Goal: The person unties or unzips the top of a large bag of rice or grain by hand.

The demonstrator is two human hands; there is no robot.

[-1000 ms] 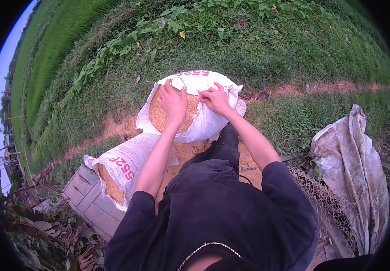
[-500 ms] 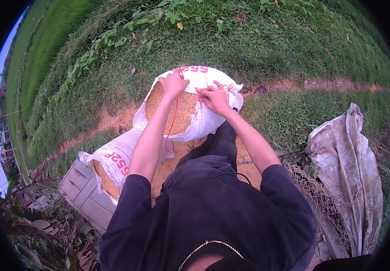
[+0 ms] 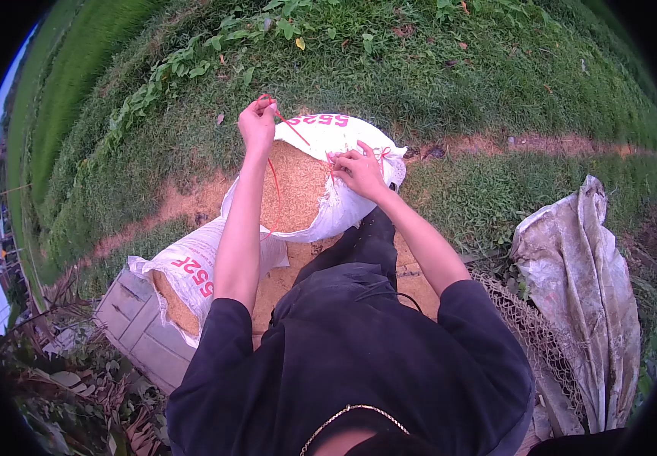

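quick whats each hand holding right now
Left hand: closed on the red string, raised above the sack.
Right hand: closed, pinching the sack at its rim.

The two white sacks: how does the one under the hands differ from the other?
The far sack stands upright, mouth up; the near sack lies on its side, mouth sideways. A red string runs from the far sack's rim to the raised left hand, while the right hand pinches that rim; the near sack is untouched. Both are white, red-printed and hold tan grain.

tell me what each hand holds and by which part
Left hand holds the red string taut, gripping it partway along; right hand pinches the white sack at its open rim.
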